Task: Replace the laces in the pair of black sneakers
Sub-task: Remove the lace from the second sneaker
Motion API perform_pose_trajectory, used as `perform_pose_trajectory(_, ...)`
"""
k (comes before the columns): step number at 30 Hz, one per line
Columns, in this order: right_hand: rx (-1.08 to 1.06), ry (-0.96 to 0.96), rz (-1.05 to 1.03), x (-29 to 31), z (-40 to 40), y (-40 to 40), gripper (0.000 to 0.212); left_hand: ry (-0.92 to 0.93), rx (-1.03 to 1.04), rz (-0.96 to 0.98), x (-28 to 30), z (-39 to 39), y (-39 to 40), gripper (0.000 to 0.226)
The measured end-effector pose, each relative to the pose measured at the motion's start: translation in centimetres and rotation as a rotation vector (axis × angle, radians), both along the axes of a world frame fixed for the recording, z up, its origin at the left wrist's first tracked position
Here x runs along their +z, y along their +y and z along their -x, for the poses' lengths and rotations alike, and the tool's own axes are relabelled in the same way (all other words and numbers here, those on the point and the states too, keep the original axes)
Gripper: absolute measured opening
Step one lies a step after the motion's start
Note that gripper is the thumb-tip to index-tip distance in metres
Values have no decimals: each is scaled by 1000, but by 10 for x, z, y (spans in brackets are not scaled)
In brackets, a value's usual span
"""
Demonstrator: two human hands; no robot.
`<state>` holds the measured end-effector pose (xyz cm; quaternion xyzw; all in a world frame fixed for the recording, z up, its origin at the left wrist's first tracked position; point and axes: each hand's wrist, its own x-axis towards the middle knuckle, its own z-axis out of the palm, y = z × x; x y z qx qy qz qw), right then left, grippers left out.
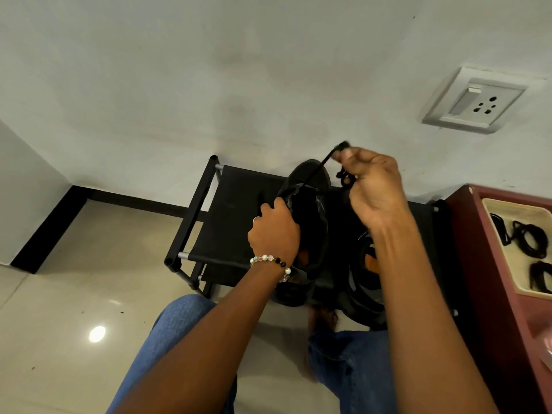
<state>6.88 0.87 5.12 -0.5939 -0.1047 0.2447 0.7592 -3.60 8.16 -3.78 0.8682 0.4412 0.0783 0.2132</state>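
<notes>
A black sneaker (310,222) stands on a low black fabric rack (230,210), toe toward the wall. My left hand (273,231) grips its left side near the eyelets. My right hand (370,186) is raised above the toe and pinches a black lace (316,170), which runs taut down into the shoe; more lace is bunched under its fingers. The second black sneaker (366,282), with orange inside, lies to the right on the rack, partly hidden by my right forearm.
A dark red cabinet (478,264) at the right holds a cream tray (493,234) with coiled black laces (528,240). A wall socket (475,101) is above. My knees in blue jeans are below, over a glossy tiled floor (74,309).
</notes>
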Motion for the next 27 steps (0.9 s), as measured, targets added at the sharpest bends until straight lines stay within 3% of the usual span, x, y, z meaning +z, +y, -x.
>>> perform_pose_trajectory(3, 68, 108, -382, 11, -6, -14, 17, -1, -10, -6, 1, 1, -1, 33)
perform_pose_trajectory(6, 22, 99, -359, -7, -5, -5, 14, -6, -12, -3, 1, 2, -1, 33)
perform_pose_trajectory(10, -47, -503, 418, -39, -8, 14, 23, -12, -8, -3, 1, 1, 0, 34)
perform_pose_trajectory(13, 200, -845, 935, -52, 1, 27, 34, -18, -5, 4, 0, 0, 0, 34)
perform_pose_trajectory(15, 299, -925, 1117, -56, 10, 34, 33, -14, 0, 2, -1, 0, 0, 34)
perform_pose_trajectory(18, 252, -971, 1240, -57, 17, 38, 25, -7, 0, 0, -1, 0, 1, 36)
perform_pose_trajectory(20, 216, -973, 1235, -59, 16, 37, 21, -16, 0, 1, -1, 0, 1, 34)
perform_pose_trajectory(23, 164, -834, 1040, -64, 8, 34, 21, -32, 6, -1, -1, 1, 2, 31)
perform_pose_trajectory(27, 50, -230, 438, -42, 6, 21, 14, -17, 2, -11, -2, 1, 2, 29)
